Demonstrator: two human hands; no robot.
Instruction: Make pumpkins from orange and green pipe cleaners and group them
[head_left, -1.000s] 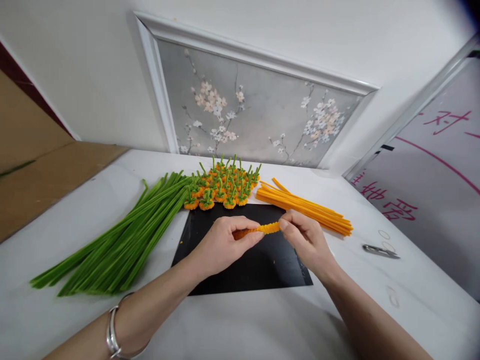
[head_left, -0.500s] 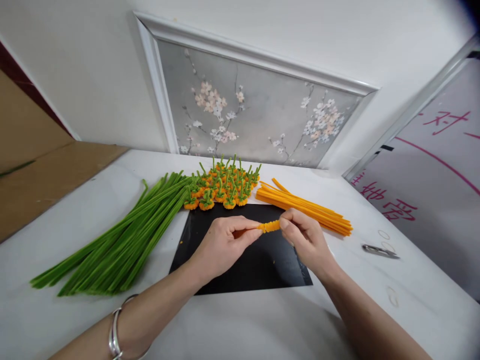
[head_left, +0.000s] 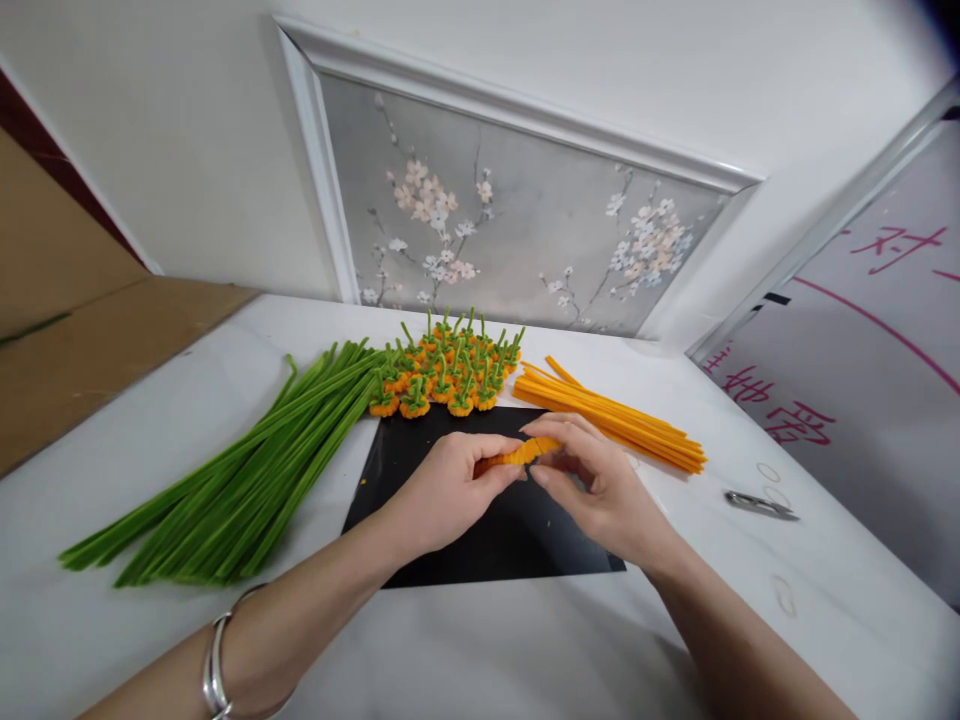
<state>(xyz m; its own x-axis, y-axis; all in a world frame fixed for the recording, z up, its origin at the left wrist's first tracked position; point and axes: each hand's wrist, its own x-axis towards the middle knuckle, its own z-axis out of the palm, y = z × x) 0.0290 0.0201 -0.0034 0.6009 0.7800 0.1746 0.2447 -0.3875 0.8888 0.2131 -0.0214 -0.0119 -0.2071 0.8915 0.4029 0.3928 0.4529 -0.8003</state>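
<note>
Above a black mat (head_left: 480,540), my left hand (head_left: 450,485) pinches a coiled orange pipe cleaner piece (head_left: 529,451) between thumb and fingers. My right hand (head_left: 600,485) curls around the other end of the same piece, its fingertips touching it and its thumb just below. Behind the mat stand several small orange pumpkin-like pieces (head_left: 461,400) with green stems. A bundle of orange pipe cleaners (head_left: 615,415) lies behind my right hand. To the left, a large bundle of green pipe cleaners (head_left: 247,480) spreads over the table.
Small metal snips (head_left: 760,505) lie on the white table (head_left: 525,650) at the right, near a few thin clear rings (head_left: 783,596). Brown cardboard (head_left: 150,330) is at the far left. A framed floral panel (head_left: 517,210) rises behind the table.
My right hand has shifted left along the orange piece, closer to my left hand, with its fingers more spread around it. My left hand keeps its pinch.
</note>
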